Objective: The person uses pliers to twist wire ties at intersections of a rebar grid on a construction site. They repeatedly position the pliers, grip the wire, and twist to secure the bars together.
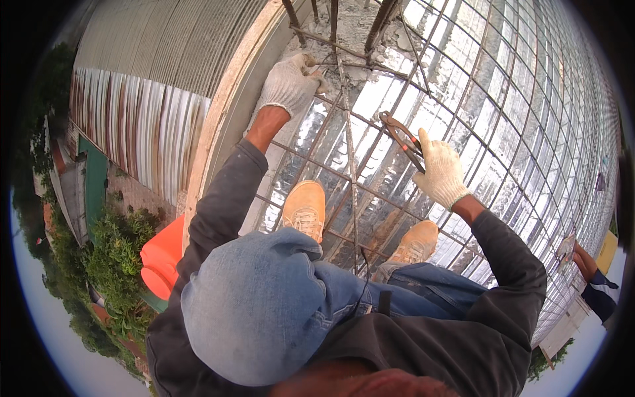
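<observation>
My left hand, in a white knit glove, is at the board edge beside the bars, its fingers curled together. What they grip is too small to make out; a thin dark line runs from near the fingertips toward the rebar crossing. My right hand, gloved too, is closed round the handles of end-cutting pincers. The pincers' jaws point up and left over the rebar mesh, apart from my left hand. Upright rebars rise from rough concrete just beyond my left hand.
Shiny ribbed metal decking lies under the mesh, where my tan shoes stand. A wooden formwork board edges the left side, with a corrugated roof and an orange container beyond. Another person's arm reaches in at far right.
</observation>
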{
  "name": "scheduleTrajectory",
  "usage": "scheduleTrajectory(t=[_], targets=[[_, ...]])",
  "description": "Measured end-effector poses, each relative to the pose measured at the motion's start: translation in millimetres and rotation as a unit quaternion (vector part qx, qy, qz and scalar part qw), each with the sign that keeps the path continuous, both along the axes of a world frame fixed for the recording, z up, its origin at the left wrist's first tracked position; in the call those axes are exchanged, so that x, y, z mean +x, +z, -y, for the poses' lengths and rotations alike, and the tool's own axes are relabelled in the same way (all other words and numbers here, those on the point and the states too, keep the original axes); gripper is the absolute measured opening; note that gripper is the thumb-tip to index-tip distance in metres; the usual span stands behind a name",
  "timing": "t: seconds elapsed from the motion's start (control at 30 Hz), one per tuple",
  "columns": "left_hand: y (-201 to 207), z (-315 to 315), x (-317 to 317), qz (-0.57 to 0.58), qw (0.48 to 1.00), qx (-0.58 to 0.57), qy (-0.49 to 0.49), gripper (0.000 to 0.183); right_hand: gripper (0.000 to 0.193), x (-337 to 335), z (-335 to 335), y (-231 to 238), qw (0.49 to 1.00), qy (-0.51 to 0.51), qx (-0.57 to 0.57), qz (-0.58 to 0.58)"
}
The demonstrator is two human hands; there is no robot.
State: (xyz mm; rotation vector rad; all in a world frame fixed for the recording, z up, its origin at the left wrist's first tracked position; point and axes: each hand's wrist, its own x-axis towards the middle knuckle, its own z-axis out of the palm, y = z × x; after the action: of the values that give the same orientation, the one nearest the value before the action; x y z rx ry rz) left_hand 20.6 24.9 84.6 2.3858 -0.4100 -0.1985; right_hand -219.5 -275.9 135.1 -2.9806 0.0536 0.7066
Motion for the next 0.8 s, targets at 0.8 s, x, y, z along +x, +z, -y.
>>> scheduleTrajectory(t=[0.8], targets=[[58.9,7.4,13.1,0.028,0.973,0.209,-0.09,0.032,0.034,109.1,-249.8,-38.6,0.297,-0.515,0.803,-0.037]])
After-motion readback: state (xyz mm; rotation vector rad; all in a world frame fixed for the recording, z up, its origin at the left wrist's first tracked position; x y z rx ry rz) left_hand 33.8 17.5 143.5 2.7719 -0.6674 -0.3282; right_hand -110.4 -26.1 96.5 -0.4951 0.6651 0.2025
